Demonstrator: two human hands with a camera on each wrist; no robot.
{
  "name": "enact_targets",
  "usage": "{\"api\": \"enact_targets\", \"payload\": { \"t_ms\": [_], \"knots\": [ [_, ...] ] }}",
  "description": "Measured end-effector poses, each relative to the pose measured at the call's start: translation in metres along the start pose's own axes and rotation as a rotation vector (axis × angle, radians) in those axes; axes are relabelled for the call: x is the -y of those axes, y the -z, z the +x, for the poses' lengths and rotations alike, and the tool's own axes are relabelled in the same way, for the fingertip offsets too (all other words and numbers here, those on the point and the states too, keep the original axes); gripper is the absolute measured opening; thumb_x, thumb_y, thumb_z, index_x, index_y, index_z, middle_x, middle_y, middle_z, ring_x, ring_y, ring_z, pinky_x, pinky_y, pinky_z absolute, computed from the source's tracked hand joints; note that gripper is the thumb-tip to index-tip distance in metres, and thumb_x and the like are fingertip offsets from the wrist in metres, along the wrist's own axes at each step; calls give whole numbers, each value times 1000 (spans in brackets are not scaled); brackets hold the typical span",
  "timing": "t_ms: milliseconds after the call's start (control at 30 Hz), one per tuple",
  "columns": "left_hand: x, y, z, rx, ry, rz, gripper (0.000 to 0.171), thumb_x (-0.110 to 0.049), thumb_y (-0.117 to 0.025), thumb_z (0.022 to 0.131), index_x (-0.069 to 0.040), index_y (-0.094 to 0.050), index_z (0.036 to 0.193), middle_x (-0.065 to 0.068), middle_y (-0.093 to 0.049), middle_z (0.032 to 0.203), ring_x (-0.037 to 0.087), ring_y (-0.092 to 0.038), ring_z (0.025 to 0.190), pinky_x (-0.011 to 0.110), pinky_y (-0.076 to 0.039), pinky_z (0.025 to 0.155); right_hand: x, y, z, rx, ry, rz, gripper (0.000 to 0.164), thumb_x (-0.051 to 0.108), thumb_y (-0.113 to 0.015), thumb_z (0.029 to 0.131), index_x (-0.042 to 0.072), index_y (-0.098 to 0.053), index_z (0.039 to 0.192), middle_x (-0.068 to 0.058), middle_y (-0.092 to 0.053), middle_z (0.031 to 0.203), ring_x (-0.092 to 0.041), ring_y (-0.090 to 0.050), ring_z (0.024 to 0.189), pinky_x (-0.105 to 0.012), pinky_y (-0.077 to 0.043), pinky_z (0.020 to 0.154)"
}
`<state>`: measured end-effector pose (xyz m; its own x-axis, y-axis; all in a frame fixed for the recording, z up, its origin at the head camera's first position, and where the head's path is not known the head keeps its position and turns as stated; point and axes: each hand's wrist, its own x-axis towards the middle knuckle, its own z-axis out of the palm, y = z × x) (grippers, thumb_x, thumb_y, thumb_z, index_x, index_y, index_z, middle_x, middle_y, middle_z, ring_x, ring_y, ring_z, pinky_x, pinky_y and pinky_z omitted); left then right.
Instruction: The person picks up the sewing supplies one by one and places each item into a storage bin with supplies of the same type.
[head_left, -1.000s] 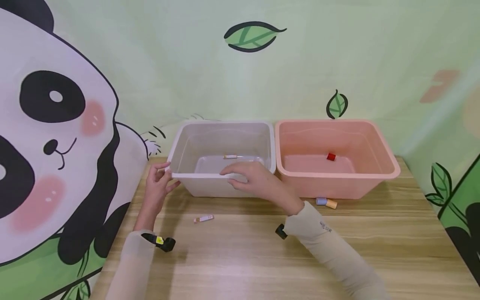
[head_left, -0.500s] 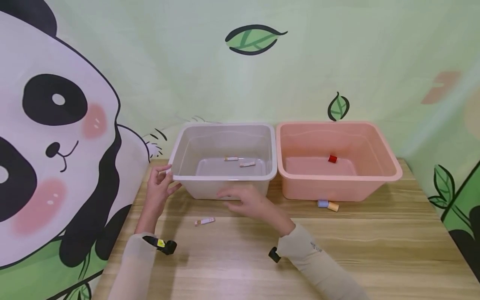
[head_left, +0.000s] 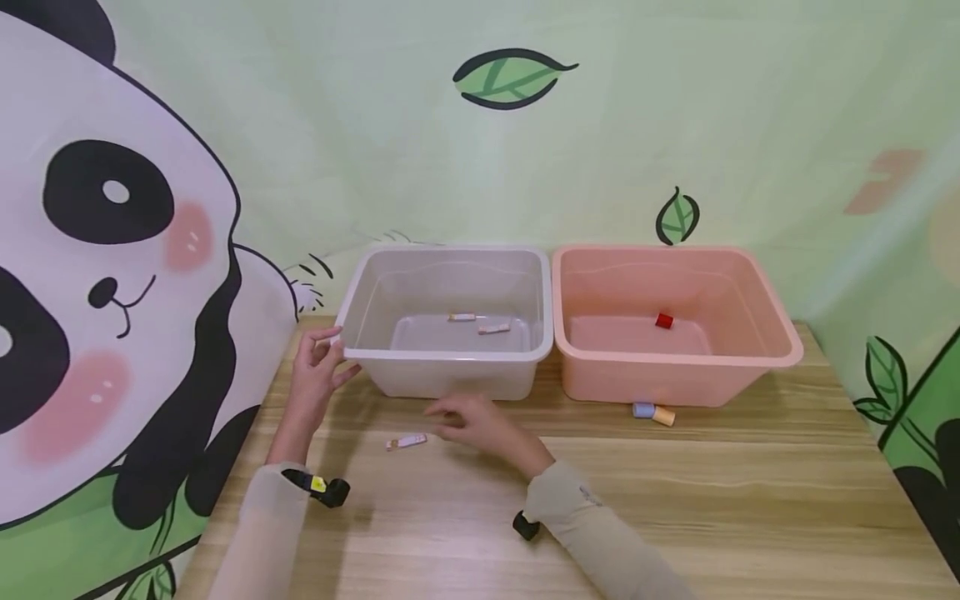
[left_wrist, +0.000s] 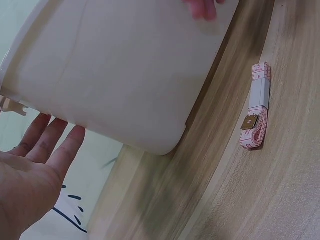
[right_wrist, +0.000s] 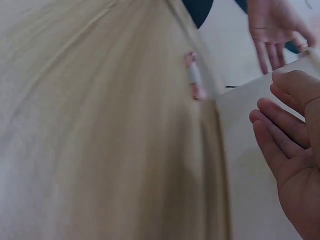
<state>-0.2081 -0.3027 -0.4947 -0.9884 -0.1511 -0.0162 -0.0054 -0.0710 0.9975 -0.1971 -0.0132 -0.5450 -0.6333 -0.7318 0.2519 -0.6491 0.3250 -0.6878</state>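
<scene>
My left hand [head_left: 313,373] is at the left front corner of the white bin [head_left: 420,375]. In the left wrist view its fairly straight fingertips [left_wrist: 75,134] touch the bin's side. A folded tape measure [left_wrist: 259,95], pink and white with a paper band and a brass-coloured end, lies on the table before the bin. Just right of it, my right hand [head_left: 474,423] hovers with loosely bent fingers, nothing between them. In the right wrist view those fingers [right_wrist: 280,127] are spread from the thumb. Two similar small bundles [head_left: 493,329] lie inside the white bin.
A pink bin [head_left: 660,379] stands against the right side of the white one, with a small red piece [head_left: 664,321] inside. In front of it on the wooden table [head_left: 712,517] lie a blue roll [head_left: 642,410] and an orange roll [head_left: 663,416]. A panda-printed cloth hangs behind.
My right hand has let a bundle drop into the white bin, then pulled back and down-left toward the tape measure on the table. My left hand stays at the bin's corner.
</scene>
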Motion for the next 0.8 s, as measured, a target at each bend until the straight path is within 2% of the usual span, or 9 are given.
{"api": "enact_targets", "payload": {
  "t_ms": [133, 267, 500, 667, 800],
  "knots": [
    [0, 0, 0, -12, 8, -13, 26, -23, -57, 106, -17, -48, 129, 12, -47, 132, 16, -63, 107, 50, -52, 99, -5, -15, 4, -1, -75, -16, 29, 19, -74, 95, 9, -71, 123, -7, -73, 118, -22, -68, 107, -30, -55, 95],
    [0, 0, 0, -10, 9, -8, 24, -22, -55, 106, -19, -49, 129, 11, -47, 131, 15, -63, 107, 49, -53, 99, -7, -26, 9, -4, -93, -78, 32, 24, -76, 93, 12, -73, 122, -1, -73, 118, -17, -67, 108, -24, -53, 94],
    [1, 0, -1, -5, -4, -2, 25, -25, -57, 106, -19, -49, 129, 12, -47, 132, 15, -63, 107, 49, -52, 99, -15, -45, 21, 24, -60, -169, 31, 25, -78, 91, 13, -74, 119, 2, -74, 114, -13, -66, 107, -22, -50, 98],
    [2, -1, -1, -4, 6, -9, 23, -23, -56, 106, -20, -49, 128, 12, -47, 130, 16, -63, 107, 51, -51, 100, -26, -58, 22, -25, -13, -227, 25, 26, -81, 88, 13, -76, 108, 2, -74, 109, -16, -65, 106, -25, -49, 98],
    [2, 0, 0, -6, -2, -7, 23, -23, -56, 106, -20, -49, 128, 12, -47, 130, 16, -63, 107, 51, -51, 100, -30, -62, 22, -71, 18, -220, 18, 26, -82, 87, 13, -77, 100, 2, -73, 105, -16, -65, 102, -26, -49, 97]
  ]
}}
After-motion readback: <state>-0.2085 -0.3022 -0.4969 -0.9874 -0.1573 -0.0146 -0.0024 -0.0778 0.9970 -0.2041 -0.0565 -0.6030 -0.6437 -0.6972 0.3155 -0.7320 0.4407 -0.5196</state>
